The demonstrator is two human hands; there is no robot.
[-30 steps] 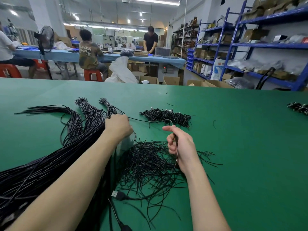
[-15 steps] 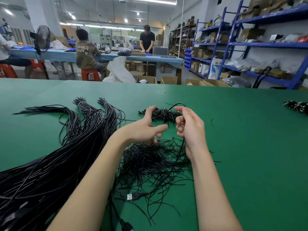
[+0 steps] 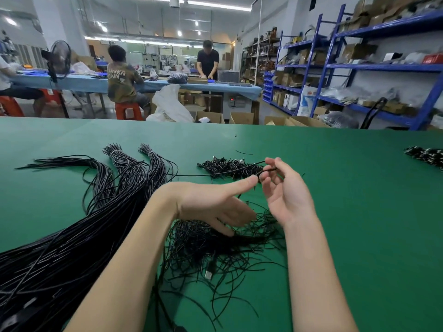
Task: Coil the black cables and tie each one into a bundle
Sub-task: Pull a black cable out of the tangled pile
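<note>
A single black cable runs from the heap on the left to my right hand, which is raised palm-up with its fingers curled round a loop of it. My left hand hovers just left of it with straight fingers, the thumb tip touching the cable near the right fingers. A big heap of long black cables lies on the left of the green table. Under both hands is a loose pile of thin black ties. Small coiled bundles lie just beyond the hands.
A USB plug lies among the ties. More dark bundles sit at the table's right edge. Beyond the table are cardboard boxes, blue shelves and people at a blue workbench.
My left hand let go of the cable heap and moved right, opening beside my right hand. My right hand rose and turned palm-up with the cable looped in its fingers.
</note>
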